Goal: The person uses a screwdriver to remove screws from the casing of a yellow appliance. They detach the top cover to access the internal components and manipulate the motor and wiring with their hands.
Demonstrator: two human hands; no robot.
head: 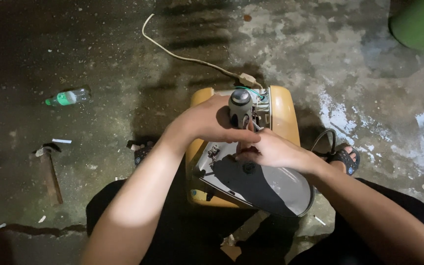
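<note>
— What's the biggest thing there?

— A yellow, rounded plastic appliance housing [283, 115], standing on the stained concrete floor [99, 59] between the person's knees. A grey curved metal plate [276, 189] lies across its opened top, so the casing already looks taken apart.

— And inside?

— A grey cylindrical part with a round cap [240, 105] stands at the far end, beside green wires [251, 91] that remain attached. The left hand [207, 120] is wrapped around that part. The right hand [271, 149] is closed over something thin beside it, perhaps a small tool; shadow hides it.

— So the work's unfinished?

— I'd judge so. A wooden-handled hammer [50, 172] and a clear plastic bottle with a green label [68, 97] lie well apart, untouched.
</note>
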